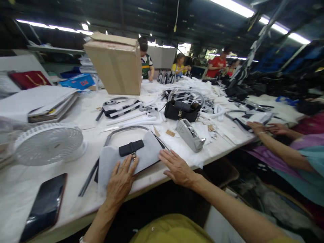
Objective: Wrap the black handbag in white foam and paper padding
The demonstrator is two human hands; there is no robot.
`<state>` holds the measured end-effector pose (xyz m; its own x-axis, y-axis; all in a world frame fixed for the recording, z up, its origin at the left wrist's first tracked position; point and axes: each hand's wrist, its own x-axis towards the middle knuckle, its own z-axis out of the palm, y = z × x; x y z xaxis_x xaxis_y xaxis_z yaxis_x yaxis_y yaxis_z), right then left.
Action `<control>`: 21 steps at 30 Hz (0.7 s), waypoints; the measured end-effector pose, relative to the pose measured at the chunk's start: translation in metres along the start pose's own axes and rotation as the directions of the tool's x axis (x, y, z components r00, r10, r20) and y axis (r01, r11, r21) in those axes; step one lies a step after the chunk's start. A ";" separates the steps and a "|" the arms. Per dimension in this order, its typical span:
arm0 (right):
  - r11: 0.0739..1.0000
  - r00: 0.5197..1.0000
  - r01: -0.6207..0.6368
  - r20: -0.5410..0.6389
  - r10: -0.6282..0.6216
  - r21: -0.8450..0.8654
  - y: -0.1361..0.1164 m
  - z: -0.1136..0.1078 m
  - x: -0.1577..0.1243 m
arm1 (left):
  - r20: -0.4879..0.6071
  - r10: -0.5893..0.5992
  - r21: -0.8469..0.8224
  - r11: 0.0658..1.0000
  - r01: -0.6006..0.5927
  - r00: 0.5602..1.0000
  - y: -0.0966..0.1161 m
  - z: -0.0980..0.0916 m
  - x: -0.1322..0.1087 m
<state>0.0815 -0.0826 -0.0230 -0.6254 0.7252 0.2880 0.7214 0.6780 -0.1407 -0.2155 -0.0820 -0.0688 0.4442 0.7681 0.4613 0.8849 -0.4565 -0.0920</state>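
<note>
Olive clothing (172, 230) filled the foreground as a worker's hands met a pale-covered bag (145, 156) on the worktop (93, 140): left hand (122, 177) flat below its clasp (133, 157), right hand (178, 170) at its right edge, fingers extended, beside a tape dispenser (190, 136).

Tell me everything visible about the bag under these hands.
The bag lies flat on the table. A pale grey sheet covers most of it, dark edges showing. A black, leather-like tab with a golden clasp sits on top; a grey handle curves out beyond. The left hand rests on its near part, fingertips by the clasp; the right hand is at its right corner.
</note>
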 end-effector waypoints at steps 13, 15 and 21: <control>-0.043 -0.039 -0.923 0.019 0.999 0.383 0.052 -0.004 -0.351 | 0.008 0.003 -0.085 0.996 -0.002 1.000 0.007 -0.009 0.010; -0.182 -0.142 -0.922 0.139 0.980 0.341 0.045 0.021 -0.377 | 0.007 0.001 -0.085 0.996 -0.001 1.000 0.009 -0.010 0.011; -0.298 -0.219 -0.947 0.430 0.876 0.124 0.025 0.112 -0.398 | 0.011 -0.005 -0.095 0.996 0.006 1.000 0.011 -0.010 0.013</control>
<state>0.3151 -0.3414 -0.2476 0.6411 0.4864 -0.5936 0.3403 -0.8735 -0.3482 -0.2016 -0.0813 -0.0553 0.4414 0.7750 0.4522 0.8703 -0.4925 -0.0055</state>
